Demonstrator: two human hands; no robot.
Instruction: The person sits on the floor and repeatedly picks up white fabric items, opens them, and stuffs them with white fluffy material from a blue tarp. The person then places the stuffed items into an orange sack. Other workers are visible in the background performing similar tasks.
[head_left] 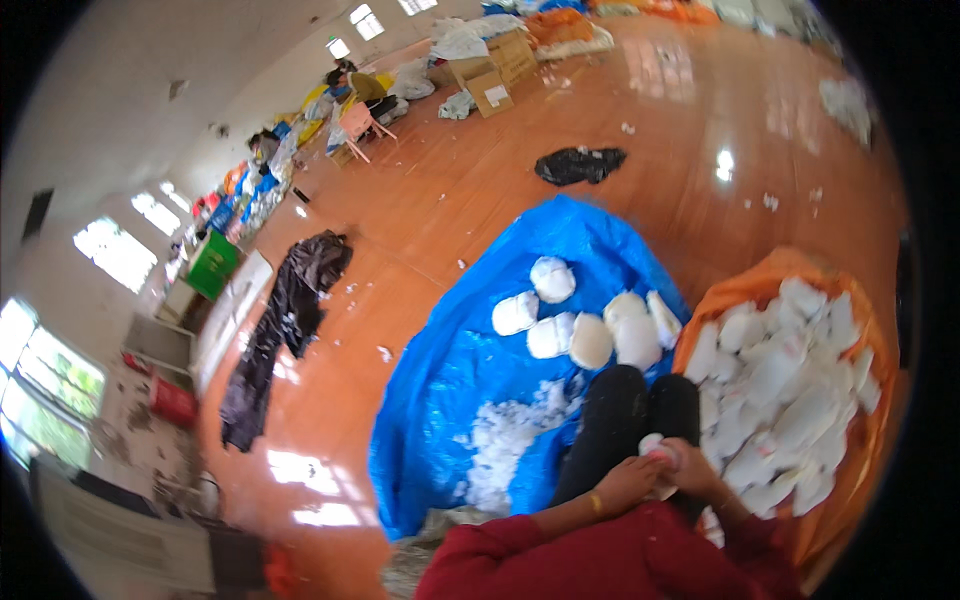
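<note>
Over my dark-trousered lap, my left hand [625, 484] and my right hand [690, 467] are together, their fingers closed round a small white soft piece [651, 441]. Its kind and most of its shape are hidden by the fingers. Ahead of my knees a blue plastic sheet [450, 350] bears several rounded, cream-white padded pieces [591, 341] and a scatter of white fluffy scraps [500, 440]. At my right an orange sack [740, 272] stands open, full of white, curved, pad-like pieces [790, 390].
On the reddish floor [430, 210] lie a long black plastic sheet [300, 295] to the left and a black bag [580, 165] farther ahead. Cardboard boxes [490, 92], a pink chair [362, 125], a green crate [213, 263] and heaped bags line the far side, where other people sit.
</note>
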